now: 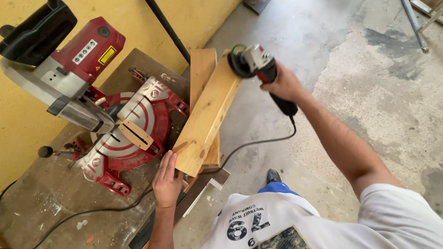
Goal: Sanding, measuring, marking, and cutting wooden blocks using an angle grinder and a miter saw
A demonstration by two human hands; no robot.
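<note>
The right hand (pixel 282 85) was closed round the body of a grinder (pixel 259 67), its disc touching the far end of a plank (pixel 207 118). The plank ran slantwise from that grip back to the left hand (pixel 166 179), which lay flat and open-fingered against the plank's near end, clasping nothing. A second plank (pixel 201 68) lay beneath. Just left of the left hand, a red saw (pixel 115 114) stood on the desk (pixel 48 216). The grinder's cord (pixel 251 144) hung below the right grip.

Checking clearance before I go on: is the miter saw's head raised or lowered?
Raised. The saw head is tilted up, well clear of the round red table, whose slot lies uncovered.
</note>
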